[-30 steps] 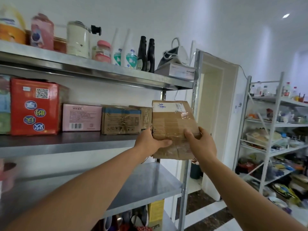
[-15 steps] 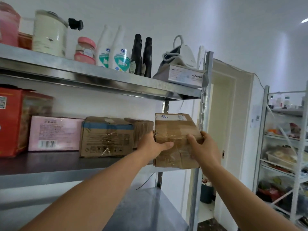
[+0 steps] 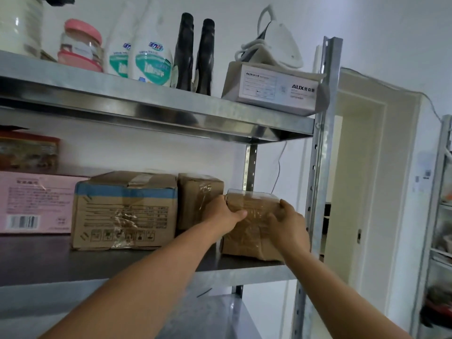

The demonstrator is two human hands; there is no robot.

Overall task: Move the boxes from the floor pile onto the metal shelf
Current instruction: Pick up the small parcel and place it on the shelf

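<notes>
At the right end of the middle tier of the grey metal shelf [image 3: 244, 267], I have a small brown cardboard box wrapped in clear tape [image 3: 249, 231] resting on the steel surface, close to the perforated front upright post [image 3: 318, 192]. My left hand [image 3: 221, 215] presses against the box's left side, thumb laid across its front face, and my right hand [image 3: 287, 225] clasps its right side with the fingers [image 3: 285, 205] curled over the top corner; both hands are closed around the box, holding it between them. Just to its left, and set further back, stands another taped brown carton [image 3: 195, 199], which my left hand partly covers. Next along is a larger brown cardboard box with a blue band and printed handling symbols [image 3: 124, 211], then a pink box with a barcode label [image 3: 36, 201] at the left edge of my view, with a red printed package [image 3: 29, 152] above and behind it.

On the tier above I see a white boxed item marked AUX [image 3: 271, 90] with a white clothes iron [image 3: 276, 42] sitting on it, two dark bottles [image 3: 195, 55], two white spray bottles with teal labels [image 3: 139, 59], and a clear jar with a pink lid [image 3: 80, 45]. A pale doorway [image 3: 354, 167] opens to the right of the shelf.
</notes>
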